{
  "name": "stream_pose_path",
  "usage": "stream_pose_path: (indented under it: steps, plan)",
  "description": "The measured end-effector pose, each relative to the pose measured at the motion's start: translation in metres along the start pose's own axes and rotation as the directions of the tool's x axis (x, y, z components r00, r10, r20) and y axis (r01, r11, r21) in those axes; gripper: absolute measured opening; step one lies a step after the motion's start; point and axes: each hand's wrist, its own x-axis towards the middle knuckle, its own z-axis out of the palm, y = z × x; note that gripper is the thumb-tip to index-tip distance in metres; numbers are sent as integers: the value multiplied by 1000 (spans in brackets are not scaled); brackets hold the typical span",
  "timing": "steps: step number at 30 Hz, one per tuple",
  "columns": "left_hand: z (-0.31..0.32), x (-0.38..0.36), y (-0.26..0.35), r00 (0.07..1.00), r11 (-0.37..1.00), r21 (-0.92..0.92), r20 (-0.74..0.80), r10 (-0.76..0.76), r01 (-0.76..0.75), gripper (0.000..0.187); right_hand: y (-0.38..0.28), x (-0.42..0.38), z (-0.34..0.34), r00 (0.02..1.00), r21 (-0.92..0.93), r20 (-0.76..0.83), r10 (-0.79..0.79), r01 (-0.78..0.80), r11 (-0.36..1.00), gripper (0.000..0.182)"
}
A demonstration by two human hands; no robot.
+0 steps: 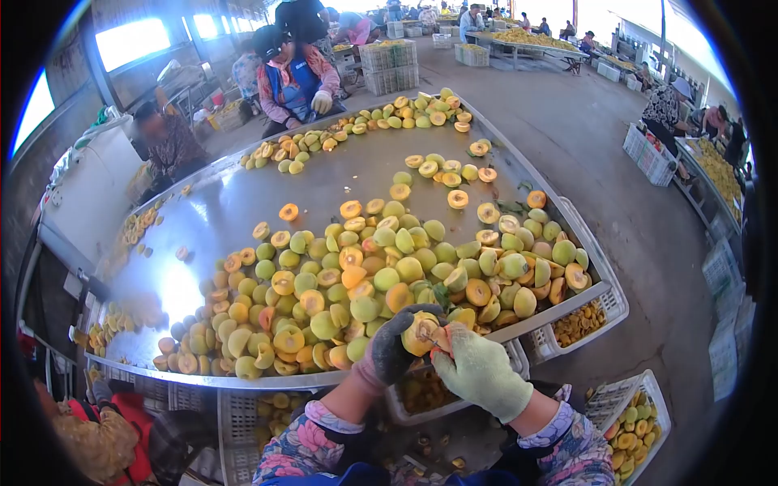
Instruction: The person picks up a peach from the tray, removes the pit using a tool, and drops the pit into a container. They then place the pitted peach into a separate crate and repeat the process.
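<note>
My left hand, in a dark grey glove, is closed around a cut peach half at the table's near edge. Against the fruit, my right hand, in a pale green-white glove, has its fingers pressed together at the pit area. A small reddish thing shows at its fingertips, too small to make out. Just beyond both hands, a large heap of green and yellow peaches, many of them halved, covers the near part of the metal table.
White crates of fruit stand below the table's right edge, with another crate at lower right. Co-workers sit at the far side, left side and lower left. More tables stand farther back.
</note>
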Motion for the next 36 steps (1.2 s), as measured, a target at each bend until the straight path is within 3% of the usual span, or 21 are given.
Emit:
stream_pose_path:
  steps: [1, 2, 3, 4, 6, 9, 10, 12, 15, 19, 21, 23, 25, 26, 27, 28, 30, 31, 32, 33, 36]
  plan:
    - [1, -1, -2, 1000, 1000, 1, -2, -4, 4, 50, -2, 0, 1, 1000, -25, 19, 7, -6, 1000, 29]
    - [2, -2, -4, 985, 870, 471, -10, 170, -145, 51, -3, 0, 2, 999, -51, 37, 14, -13, 999, 27]
    - [2, -3, -6, 945, 513, 826, 66, 321, -233, 52, -4, 0, 3, 999, -48, 35, 18, -16, 999, 27]
    - [-1, -3, -7, 946, 513, 827, 64, 318, -229, 52, -4, 0, 3, 999, -43, 31, -32, 34, 999, 28]
    - [-11, -2, -6, 870, 194, 901, 289, 400, -388, 45, -6, 0, 5, 997, -31, 28, -78, 78, 996, 30]
    - [-11, -8, -6, 863, 67, 944, 265, 429, -323, 44, -7, -1, 9, 995, -86, 91, -36, 44, 995, 28]
    - [-14, -8, -6, 866, 67, 946, 260, 427, -317, 44, -4, -2, 12, 994, -129, 105, -38, 51, 990, 27]
    - [-23, -5, -3, 901, 254, 911, 218, 375, -325, 45, -4, -2, 16, 992, -165, 123, -41, 61, 984, 26]
    - [-32, -6, -4, 895, 330, 868, 241, 375, -372, 45, -6, -4, 19, 987, -193, 160, -24, 55, 980, 26]
    - [-30, -7, 1, 905, 372, 842, 275, 326, -390, 47, 3, -12, 28, 980, 48, 190, -52, 44, 998, 31]
    - [-31, -9, 4, 901, 287, 865, 338, 273, -412, 46, 8, -14, 34, 978, 129, 205, -44, 18, 991, 33]
    - [-38, -8, -1, 884, 269, 860, 347, 314, -434, 45, 10, -15, 36, 927, 411, 369, 69, -230, 882, 31]
    - [-36, -3, -4, 861, 246, 851, 367, 353, -464, 45, 8, -13, 35, 902, 445, 413, 127, -322, 836, 30]
    - [-27, -1, -2, 950, 709, 648, 75, 304, -278, 43, 6, -10, 34, 872, 475, 456, 180, -409, 779, 28]
    - [-17, -1, 0, 981, 971, 229, -165, 104, -64, 40, 1, -8, 31, 874, 479, 451, 181, -408, 777, 28]
    - [-8, -4, -1, 981, 970, 233, -162, 104, -64, 40, -5, -5, 26, 826, 499, 515, 230, -507, 703, 28]
    - [5, -10, -5, 943, 882, 419, -146, 298, -214, 32, -9, 0, 24, 776, 510, 573, 265, -590, 626, 28]
    - [1, -8, -6, 944, 880, 423, -141, 298, -215, 32, -9, -1, 27, 775, 510, 570, 273, -594, 622, 27]
    - [-4, -6, -6, 848, 454, 820, 68, 525, -347, 28, -8, -2, 31, 771, 509, 571, 282, -602, 616, 27]
    - [-7, -6, -7, 731, -129, 927, 358, 582, -351, 26, -7, -2, 35, 768, 510, 575, 282, -606, 611, 27]
    - [-1, -12, -9, 780, -35, 968, 221, 586, -247, 22, -4, -2, 44, 841, 561, 496, 217, -501, 659, 27]
